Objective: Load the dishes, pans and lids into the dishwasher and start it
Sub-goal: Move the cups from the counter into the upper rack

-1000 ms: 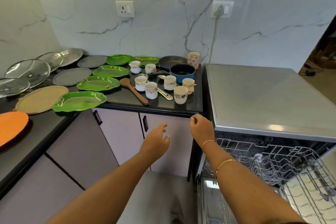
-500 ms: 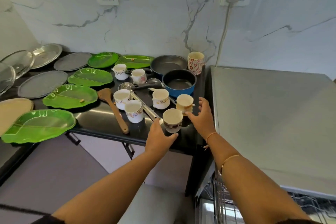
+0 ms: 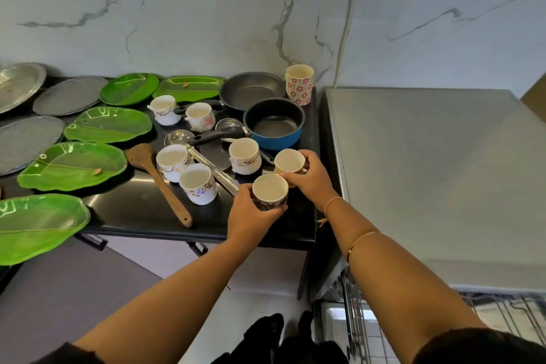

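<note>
Loading looks barely begun; the left hand [image 3: 251, 216] wraps a dark-patterned cup [image 3: 269, 190], the right hand [image 3: 313, 177] grips a tan cup [image 3: 289, 160], both near the worktop [image 3: 141, 210] front edge; plates [image 3: 107, 124], pans [image 3: 274, 124] and other cups [image 3: 198, 183] wait there; the visible dishwasher rack [image 3: 502, 313] corner shows nothing loaded.

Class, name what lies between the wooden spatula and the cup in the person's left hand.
In the head view, a white cup, a floral cup and a ladle handle lie between the spatula and the dark cup that the left hand grips.
</note>
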Demonstrator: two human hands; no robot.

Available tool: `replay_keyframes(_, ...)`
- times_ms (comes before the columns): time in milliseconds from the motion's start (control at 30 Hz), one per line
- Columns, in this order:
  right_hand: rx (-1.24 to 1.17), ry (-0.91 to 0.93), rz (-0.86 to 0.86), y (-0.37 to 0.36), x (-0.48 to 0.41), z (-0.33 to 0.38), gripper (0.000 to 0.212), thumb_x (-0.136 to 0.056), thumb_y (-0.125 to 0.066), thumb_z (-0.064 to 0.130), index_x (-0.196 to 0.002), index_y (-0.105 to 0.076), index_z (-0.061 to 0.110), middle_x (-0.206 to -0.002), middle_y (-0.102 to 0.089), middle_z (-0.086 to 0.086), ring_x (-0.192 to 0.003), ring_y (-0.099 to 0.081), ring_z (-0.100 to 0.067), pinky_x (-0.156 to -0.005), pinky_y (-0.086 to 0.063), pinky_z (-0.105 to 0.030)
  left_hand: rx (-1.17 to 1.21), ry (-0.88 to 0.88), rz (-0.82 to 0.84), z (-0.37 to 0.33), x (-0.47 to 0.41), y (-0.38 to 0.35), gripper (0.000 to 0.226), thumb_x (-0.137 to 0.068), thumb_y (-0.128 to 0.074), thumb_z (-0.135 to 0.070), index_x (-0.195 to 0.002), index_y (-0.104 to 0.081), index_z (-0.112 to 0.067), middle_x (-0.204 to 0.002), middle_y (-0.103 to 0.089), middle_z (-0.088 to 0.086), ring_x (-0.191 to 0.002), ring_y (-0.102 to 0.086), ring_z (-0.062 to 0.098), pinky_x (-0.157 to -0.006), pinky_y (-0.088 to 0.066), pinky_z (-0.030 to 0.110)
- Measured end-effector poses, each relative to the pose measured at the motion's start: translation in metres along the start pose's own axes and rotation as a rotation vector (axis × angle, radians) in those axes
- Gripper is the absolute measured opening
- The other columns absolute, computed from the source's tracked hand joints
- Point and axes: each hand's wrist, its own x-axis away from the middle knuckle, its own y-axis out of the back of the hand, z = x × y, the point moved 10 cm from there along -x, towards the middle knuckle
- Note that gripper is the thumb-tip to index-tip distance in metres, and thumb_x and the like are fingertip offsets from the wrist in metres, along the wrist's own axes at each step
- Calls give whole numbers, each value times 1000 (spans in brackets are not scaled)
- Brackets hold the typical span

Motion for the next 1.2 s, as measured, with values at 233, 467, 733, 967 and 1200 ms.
replay_keyframes(233, -39, -28, -330, 44, 81, -9, 56, -69, -82, 21, -108, -42, 16, -113, -51, -8, -102, -53, -20, -76, -47, -17, 73, -158, 101, -13, 38, -5, 65, -65, -83, -31, -108, -36, -24, -113, -50, 0, -102, -51, 11, -82, -41, 22)
replay_keyframes(467, -124, -112, -590, 78, 216, -26, 53, -74, -78, 16, -107, -36, 16, -98, -50, 1, -84, -52, -6, -65, -48, -10, 127, -257, 365, -16, 106, -32, 61, -66, -83, -29, -103, -35, -20, -107, -54, 2, -95, -57, 14, -75, -45, 23)
replay_keyframes(733, -240, -454, -766, 113, 381, -101, 57, -76, -77, 22, -117, -39, 14, -97, -51, 3, -81, -55, -6, -57, -51, -15, -45, -288, 730, 5, 206, -107, 58, -70, -81, -33, -107, -38, -20, -101, -57, -2, -92, -59, 18, -73, -47, 30)
replay_keyframes(967, -261, -736, -924, 153, 492, -175, 67, -73, -76, 45, -118, -36, 17, -98, -55, -4, -79, -65, -26, -76, -57, -43, -230, -383, 928, 4, 266, -175, 71, -66, -78, -51, -124, -42, -29, -113, -54, -5, -93, -57, 13, -71, -50, 23)
replay_keyframes(1200, -296, -1043, -671, 164, 547, -266, 74, -78, -73, 33, -135, -30, 13, -123, -47, -14, -109, -54, -34, -87, -52, -44, -443, -380, 915, 12, 297, -227, 89, -49, -74, -66, -123, -42, -30, -115, -53, 6, -92, -59, 23, -74, -57, 38)
